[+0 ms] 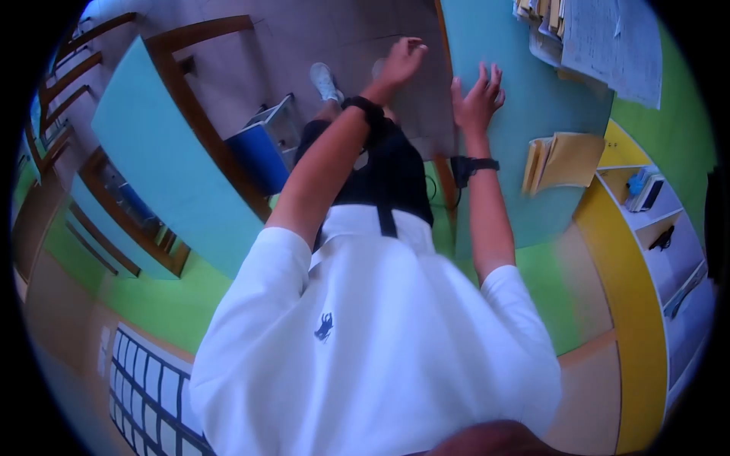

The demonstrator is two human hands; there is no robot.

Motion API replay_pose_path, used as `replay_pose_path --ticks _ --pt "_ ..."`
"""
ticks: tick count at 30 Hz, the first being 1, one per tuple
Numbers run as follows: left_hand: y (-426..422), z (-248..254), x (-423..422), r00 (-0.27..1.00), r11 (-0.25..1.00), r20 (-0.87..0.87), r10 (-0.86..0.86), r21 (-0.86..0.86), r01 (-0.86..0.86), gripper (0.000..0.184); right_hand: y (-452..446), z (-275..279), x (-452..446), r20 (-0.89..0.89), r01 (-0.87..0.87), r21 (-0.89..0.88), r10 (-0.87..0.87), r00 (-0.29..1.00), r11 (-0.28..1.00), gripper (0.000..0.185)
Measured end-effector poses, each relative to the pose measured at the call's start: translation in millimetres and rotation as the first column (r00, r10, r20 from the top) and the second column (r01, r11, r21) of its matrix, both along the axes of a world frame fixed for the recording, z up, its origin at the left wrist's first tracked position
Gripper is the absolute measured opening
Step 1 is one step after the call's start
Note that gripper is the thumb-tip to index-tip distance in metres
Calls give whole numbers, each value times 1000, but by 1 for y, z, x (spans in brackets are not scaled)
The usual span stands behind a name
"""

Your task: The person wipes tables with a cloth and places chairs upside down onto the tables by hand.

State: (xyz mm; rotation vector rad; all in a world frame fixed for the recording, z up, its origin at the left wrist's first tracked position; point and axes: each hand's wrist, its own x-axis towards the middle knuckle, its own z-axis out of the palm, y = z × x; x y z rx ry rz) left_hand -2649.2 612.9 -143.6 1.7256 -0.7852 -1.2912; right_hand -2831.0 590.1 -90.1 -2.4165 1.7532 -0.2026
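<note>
One loose right grip near turquoise desk

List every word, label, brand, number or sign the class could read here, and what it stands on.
None can be read.
Papers on the desk: marks too small and blurred.
Shirt: a dark emblem, no readable letters.
Books on the shelf: too small to read.
</note>
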Motion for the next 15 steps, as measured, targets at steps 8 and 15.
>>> replay_pose_path --ticks 8,15 --pt "-35 -50 -30 512 922 -772 376 365 -126 63 8 -13 -10 -7 -19 -17 19 1000 1000 75" --pt "-69 -120 -7 628 953 -778 -22 174 248 63 8 -11 -2 -71 -11 -7 11 997 1000 80"
